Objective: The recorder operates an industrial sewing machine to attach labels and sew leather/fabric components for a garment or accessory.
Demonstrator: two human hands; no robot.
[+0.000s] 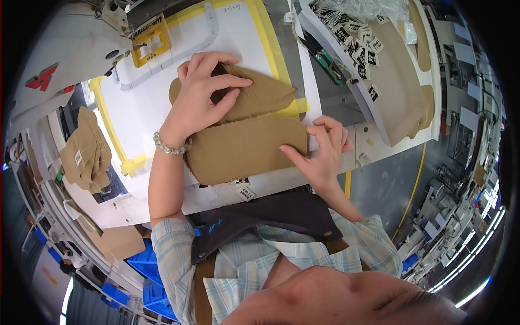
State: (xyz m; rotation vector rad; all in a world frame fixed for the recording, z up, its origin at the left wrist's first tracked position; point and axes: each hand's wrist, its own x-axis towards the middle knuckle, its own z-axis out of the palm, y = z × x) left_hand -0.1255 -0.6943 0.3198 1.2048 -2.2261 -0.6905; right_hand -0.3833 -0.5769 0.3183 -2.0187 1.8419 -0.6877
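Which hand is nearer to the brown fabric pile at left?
Left. The left hand is right of the pile; the right hand is farther right, touching the front panel.

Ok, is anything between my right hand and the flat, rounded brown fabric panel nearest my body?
Nothing visible: your right hand is at the panel's right end, its thumb lying on top.
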